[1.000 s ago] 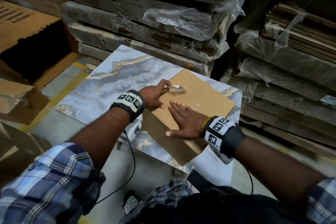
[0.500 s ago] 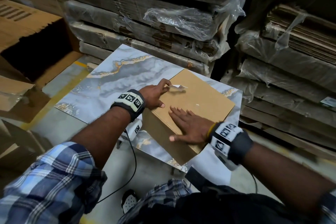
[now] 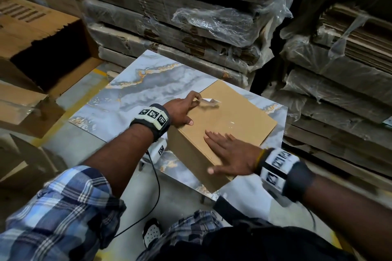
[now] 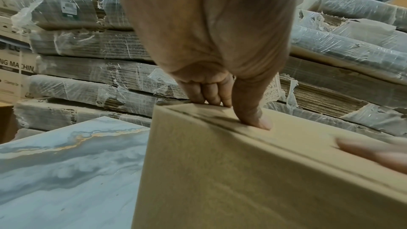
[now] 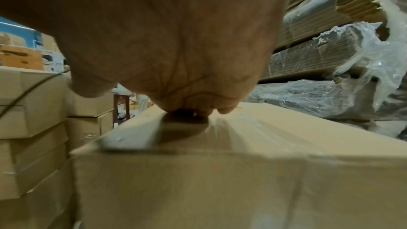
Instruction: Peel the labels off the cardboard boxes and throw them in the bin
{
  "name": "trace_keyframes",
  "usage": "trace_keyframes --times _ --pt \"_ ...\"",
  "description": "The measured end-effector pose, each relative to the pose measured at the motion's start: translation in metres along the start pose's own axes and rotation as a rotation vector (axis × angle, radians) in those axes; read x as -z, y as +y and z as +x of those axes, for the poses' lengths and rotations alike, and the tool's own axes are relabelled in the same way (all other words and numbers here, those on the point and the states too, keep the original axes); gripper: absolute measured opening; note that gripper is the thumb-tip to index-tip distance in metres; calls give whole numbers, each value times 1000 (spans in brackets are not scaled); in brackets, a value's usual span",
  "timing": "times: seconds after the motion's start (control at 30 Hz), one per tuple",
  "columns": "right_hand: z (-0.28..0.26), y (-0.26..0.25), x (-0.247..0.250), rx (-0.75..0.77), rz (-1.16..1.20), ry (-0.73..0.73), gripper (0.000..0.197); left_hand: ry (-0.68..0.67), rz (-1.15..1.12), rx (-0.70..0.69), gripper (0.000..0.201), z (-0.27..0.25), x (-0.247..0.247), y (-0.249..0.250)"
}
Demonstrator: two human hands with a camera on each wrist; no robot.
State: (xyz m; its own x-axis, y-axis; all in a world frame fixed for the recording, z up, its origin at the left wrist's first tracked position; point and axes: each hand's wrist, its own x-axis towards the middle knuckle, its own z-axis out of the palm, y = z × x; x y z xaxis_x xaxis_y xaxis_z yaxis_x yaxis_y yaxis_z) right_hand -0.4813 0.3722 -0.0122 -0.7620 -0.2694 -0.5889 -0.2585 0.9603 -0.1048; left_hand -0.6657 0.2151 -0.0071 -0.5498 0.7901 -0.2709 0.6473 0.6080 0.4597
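Observation:
A plain brown cardboard box (image 3: 237,112) stands on a marble-patterned table (image 3: 137,95). A small white label (image 3: 210,101) is partly lifted off the box top near its far left edge. My left hand (image 3: 188,108) has its fingers curled at that edge, holding the label, while its thumb (image 4: 253,116) presses on the box top (image 4: 220,171). In the left wrist view the printed label (image 4: 273,90) stands up behind the thumb. My right hand (image 3: 231,154) lies flat, fingers straight, on the near corner of the box (image 5: 220,180).
Plastic-wrapped bundles of flat cardboard (image 3: 191,34) are stacked right behind and to the right of the table. A large open carton (image 3: 46,55) stands on the floor at the left. Closed boxes (image 5: 33,111) are piled on the left in the right wrist view.
My right hand has slid a little along the box top toward me. The left hand and the lifted label stay where they were.

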Motion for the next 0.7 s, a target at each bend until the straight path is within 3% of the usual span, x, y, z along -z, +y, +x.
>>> trace_keyframes --times 0.13,0.33,0.53,0.7 --pt "-9 17 11 4 -39 -63 100 2 -10 16 74 -1 0 1" --pt "46 16 25 -107 19 46 100 18 -33 32 74 -2 1 4" --pt "-16 22 -5 55 -62 0 97 43 -41 31 75 -3 -2 1" --pt "32 37 25 -66 -49 6 96 40 -33 38 76 -1 -1 3"
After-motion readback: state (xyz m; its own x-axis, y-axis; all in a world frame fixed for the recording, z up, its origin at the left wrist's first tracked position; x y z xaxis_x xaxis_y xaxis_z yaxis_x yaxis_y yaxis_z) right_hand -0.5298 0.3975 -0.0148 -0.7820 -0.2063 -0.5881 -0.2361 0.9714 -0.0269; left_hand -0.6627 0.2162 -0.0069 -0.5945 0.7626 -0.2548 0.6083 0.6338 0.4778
